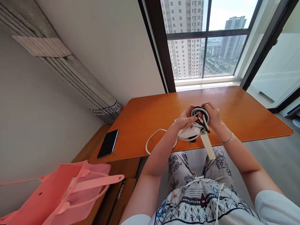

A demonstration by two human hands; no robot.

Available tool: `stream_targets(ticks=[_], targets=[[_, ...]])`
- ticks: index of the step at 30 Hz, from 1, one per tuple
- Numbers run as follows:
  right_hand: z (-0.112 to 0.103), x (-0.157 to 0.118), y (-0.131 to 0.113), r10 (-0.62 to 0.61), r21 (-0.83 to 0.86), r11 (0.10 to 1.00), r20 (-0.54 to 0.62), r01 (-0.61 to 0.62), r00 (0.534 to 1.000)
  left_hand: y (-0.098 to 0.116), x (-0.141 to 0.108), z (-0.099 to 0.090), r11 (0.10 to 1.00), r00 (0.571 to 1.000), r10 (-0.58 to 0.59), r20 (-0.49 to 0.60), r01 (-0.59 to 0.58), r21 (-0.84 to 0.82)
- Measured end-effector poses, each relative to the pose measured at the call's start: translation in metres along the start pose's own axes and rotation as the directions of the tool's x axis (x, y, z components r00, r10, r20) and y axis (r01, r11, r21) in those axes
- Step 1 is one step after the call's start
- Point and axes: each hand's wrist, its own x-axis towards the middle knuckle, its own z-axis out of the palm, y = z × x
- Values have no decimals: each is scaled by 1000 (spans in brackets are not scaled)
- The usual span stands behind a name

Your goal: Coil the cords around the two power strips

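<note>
A coiled bundle of black and white cables (201, 113) is held up over the front part of the wooden table. My left hand (187, 117) grips the coil from the left, fingers closed round it. On the other side, my right hand (212, 115) is closed on the same coil near its top. Below the coil hangs a long, cream-white bar like a power strip (207, 145), reaching past the table edge. A smooth white object (187, 132), its kind unclear, and a black plug-like piece (192, 138) sit under my left hand, partly behind cable.
A loose white cable (150, 140) loops on the brown table (140, 115) left of my forearm. A dark-screened phone or tablet (108, 143) lies at the table's left end. Beside the table is an open pink bag (63, 190). A window (206, 40) stands behind.
</note>
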Motion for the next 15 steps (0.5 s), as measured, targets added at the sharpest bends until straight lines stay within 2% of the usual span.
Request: stream_targets(ticks=[5, 9, 12, 15], targets=[[0, 2, 3, 51, -37, 998, -23, -52, 998, -4, -2, 3, 999, 999, 32, 3, -31, -34], [2, -1, 7, 93, -103, 990, 13, -92, 996, -12, 1, 5, 998, 997, 55, -50, -55, -2], [2, 0, 9, 117, -172, 980, 69, -104, 991, -21, 7, 7, 989, 984, 117, -131, -103, 105], [-1, 6, 9, 164, -233, 963, 126, -132, 978, -26, 13, 5, 942, 949, 227, -217, -157, 298]])
